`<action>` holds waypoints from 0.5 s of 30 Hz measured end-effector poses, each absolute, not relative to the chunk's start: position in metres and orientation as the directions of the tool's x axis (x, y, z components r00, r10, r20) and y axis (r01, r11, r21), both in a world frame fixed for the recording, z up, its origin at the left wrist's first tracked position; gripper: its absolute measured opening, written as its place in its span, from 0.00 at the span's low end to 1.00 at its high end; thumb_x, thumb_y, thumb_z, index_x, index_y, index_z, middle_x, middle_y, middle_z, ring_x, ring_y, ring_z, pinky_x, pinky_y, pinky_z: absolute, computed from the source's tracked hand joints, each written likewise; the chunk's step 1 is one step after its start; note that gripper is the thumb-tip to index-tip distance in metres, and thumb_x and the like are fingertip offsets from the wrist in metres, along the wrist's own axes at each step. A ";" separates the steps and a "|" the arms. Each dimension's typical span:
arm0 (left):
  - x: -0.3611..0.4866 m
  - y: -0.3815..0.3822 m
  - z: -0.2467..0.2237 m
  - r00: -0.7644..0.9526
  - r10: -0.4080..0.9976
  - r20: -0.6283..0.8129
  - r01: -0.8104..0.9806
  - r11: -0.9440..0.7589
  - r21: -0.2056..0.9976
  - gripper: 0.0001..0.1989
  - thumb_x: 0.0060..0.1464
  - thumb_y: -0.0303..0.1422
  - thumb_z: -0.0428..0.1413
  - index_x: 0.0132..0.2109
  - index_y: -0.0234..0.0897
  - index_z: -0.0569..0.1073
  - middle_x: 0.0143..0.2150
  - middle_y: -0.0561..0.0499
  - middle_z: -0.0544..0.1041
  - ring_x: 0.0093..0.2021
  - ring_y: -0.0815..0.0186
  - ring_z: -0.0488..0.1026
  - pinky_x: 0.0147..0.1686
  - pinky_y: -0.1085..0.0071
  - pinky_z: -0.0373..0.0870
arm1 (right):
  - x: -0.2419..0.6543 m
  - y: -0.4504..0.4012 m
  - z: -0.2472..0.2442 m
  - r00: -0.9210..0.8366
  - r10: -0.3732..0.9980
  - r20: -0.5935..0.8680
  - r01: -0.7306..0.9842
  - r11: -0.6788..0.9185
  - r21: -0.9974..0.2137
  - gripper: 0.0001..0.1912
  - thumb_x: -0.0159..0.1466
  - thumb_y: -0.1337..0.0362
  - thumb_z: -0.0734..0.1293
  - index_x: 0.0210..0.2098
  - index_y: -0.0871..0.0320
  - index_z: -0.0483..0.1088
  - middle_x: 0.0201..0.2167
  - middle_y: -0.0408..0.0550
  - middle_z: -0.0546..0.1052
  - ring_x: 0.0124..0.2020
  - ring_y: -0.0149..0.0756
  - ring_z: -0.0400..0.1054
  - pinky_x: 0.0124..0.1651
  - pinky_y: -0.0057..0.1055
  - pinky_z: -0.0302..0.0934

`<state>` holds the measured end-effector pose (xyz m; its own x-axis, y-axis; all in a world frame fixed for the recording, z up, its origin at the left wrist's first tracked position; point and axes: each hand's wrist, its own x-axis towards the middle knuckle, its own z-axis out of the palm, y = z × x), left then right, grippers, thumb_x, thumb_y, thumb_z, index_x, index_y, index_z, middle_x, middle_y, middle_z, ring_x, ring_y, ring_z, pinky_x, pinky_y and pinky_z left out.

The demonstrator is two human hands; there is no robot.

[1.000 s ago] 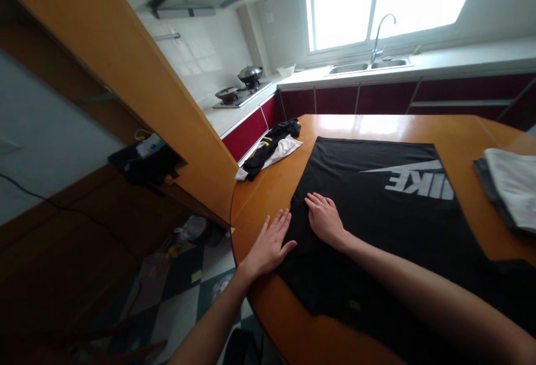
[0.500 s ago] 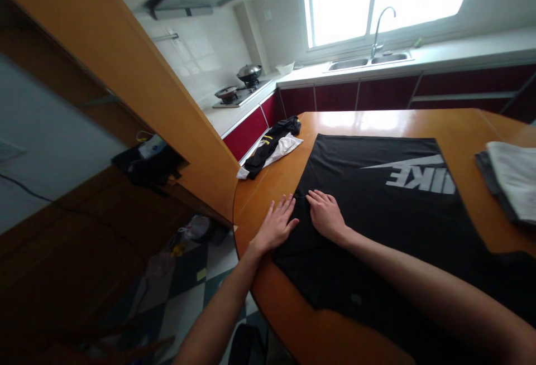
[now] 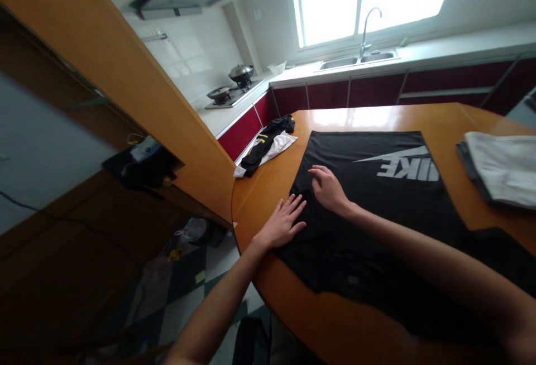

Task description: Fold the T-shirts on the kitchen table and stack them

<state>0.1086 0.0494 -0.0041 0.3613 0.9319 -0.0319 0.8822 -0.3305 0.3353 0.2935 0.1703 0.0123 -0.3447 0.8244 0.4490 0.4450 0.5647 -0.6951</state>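
A black T-shirt [image 3: 377, 209] with a white printed logo lies spread over the wooden table [image 3: 251, 203], its lettering upside down from where I look. My left hand [image 3: 285, 221] rests flat on the shirt's left edge, fingers spread. Just beyond it, my right hand [image 3: 329, 188] hovers at or slightly above the cloth, fingers loosely bent and nothing visible in them; whether the fingertips touch the fabric I cannot tell. The right forearm crosses over the shirt and hides part of it.
Folded white and grey clothes [image 3: 500, 167] sit at the table's right. A rumpled black and white garment [image 3: 268, 147] lies at the far left edge. Behind are a stove with pans [image 3: 240, 73] and a sink [image 3: 360, 61]. A wooden door frame [image 3: 184, 119] rises at left.
My right hand has moved away from my left, toward the table's far side, and appears lifted. My left hand has shifted slightly onto the shirt. The camera view has turned a little right.
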 end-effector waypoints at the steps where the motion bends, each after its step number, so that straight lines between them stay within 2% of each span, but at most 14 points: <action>1: 0.106 0.052 -0.002 0.362 0.931 -0.039 0.877 -0.326 0.353 0.31 0.68 0.47 0.47 0.73 0.49 0.50 0.76 0.48 0.46 0.75 0.55 0.39 0.71 0.44 0.38 | 0.300 0.175 0.019 -0.328 0.822 0.465 0.438 0.569 -0.696 0.19 0.64 0.70 0.59 0.51 0.60 0.76 0.56 0.55 0.74 0.59 0.42 0.67 0.63 0.39 0.60; 5: 0.096 0.063 0.016 0.318 0.944 0.087 0.828 -0.321 0.460 0.27 0.70 0.43 0.43 0.72 0.45 0.55 0.75 0.46 0.50 0.74 0.57 0.45 0.70 0.49 0.46 | 0.340 0.177 0.036 -0.304 0.820 0.486 0.452 0.573 -0.684 0.18 0.63 0.70 0.60 0.49 0.60 0.76 0.54 0.55 0.75 0.57 0.44 0.68 0.63 0.41 0.60; 7: 0.096 0.066 0.022 0.341 0.925 0.164 0.798 -0.378 0.469 0.26 0.70 0.40 0.44 0.71 0.43 0.57 0.74 0.46 0.54 0.74 0.59 0.47 0.71 0.51 0.48 | 0.361 0.163 0.035 -0.344 0.825 0.449 0.479 0.565 -0.672 0.17 0.64 0.69 0.60 0.48 0.59 0.76 0.53 0.54 0.75 0.56 0.44 0.69 0.63 0.42 0.61; 11: 0.110 0.063 0.015 0.528 0.837 0.144 0.746 -0.538 0.392 0.25 0.69 0.35 0.46 0.70 0.43 0.59 0.73 0.48 0.57 0.74 0.60 0.47 0.70 0.51 0.49 | 0.390 0.101 0.024 -0.505 0.808 0.303 0.541 0.570 -0.618 0.16 0.67 0.68 0.60 0.48 0.59 0.77 0.53 0.56 0.75 0.55 0.45 0.69 0.61 0.44 0.62; 15: 0.120 0.067 0.008 0.641 0.757 0.127 0.695 -0.643 0.321 0.23 0.68 0.32 0.48 0.68 0.44 0.62 0.72 0.48 0.60 0.73 0.59 0.49 0.69 0.50 0.50 | 0.384 0.027 0.020 -0.722 0.662 0.201 0.481 0.689 -0.542 0.15 0.69 0.64 0.61 0.49 0.55 0.76 0.53 0.52 0.75 0.54 0.44 0.68 0.56 0.42 0.65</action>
